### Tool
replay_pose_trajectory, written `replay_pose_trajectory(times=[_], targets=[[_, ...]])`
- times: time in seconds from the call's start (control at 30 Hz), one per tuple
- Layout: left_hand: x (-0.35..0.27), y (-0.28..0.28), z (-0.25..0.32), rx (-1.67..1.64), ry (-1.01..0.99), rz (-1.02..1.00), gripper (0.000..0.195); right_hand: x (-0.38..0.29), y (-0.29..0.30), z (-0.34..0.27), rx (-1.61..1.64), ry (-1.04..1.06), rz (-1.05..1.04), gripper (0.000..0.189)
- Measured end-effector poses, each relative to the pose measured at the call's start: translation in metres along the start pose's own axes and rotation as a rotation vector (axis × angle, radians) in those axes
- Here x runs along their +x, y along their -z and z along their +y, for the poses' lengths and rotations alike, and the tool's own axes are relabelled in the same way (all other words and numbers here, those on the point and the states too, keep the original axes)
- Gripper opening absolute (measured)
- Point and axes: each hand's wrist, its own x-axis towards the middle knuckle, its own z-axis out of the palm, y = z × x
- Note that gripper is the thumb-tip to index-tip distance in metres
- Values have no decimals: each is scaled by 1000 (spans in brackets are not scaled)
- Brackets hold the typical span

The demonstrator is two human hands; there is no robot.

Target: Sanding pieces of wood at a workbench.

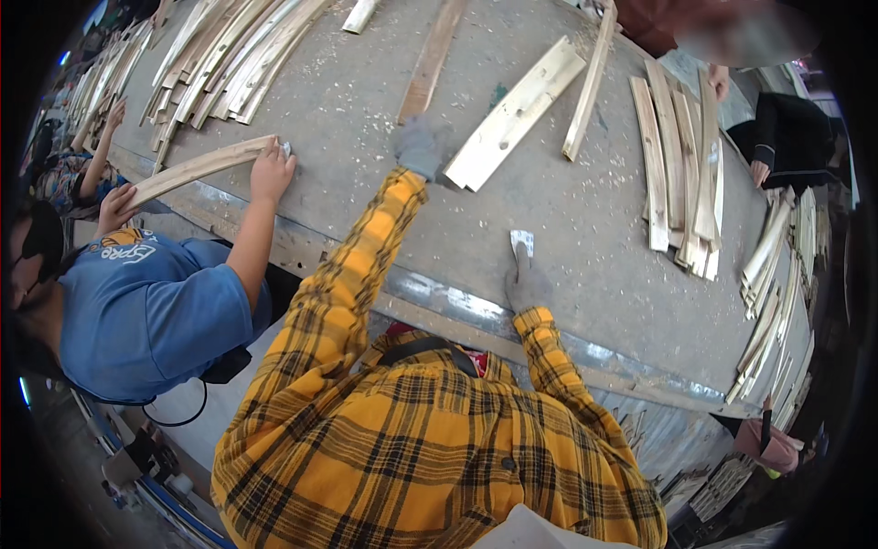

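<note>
My left hand [417,147], in a grey glove, is stretched out over the worktable [370,171] and blurred. It is at the near end of a brown wooden slat [432,62]; whether its fingers grip the slat cannot be told. My right hand [528,287], also gloved, rests low near the table's front edge. Between its thumb and fingers is a small flat white piece [522,240] with bluish print, too small to name surely. Beyond both hands, pale wood [518,113] lies at a slant, perhaps two slats side by side. A narrow slat [590,82] lies to its right.
A co-worker in a blue shirt [164,316] holds a curved slat [199,168] at my left. Slats are piled at back left [240,62] and right [679,165]. Another person's hand [718,82] touches the right pile. A metal strip [466,302] edges the table; wood shavings litter it.
</note>
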Motion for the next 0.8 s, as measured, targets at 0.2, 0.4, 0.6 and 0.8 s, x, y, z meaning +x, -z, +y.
replay_pose_trajectory(times=[0.2,0.4,0.6,0.8], targets=[[63,0,-17,293,85,-127,66,0,5,-3,-3,-58,-93,59],[-39,42,-70,-1303,378,-653,54,2,21,-11,-26,-88,-169,58],[-131,88,-85,-1373,622,-729,45,-1,17,-8,14,-55,-98,57],[-183,101,-97,-527,309,-346,54,-1,15,-10,5,-39,-78,56]])
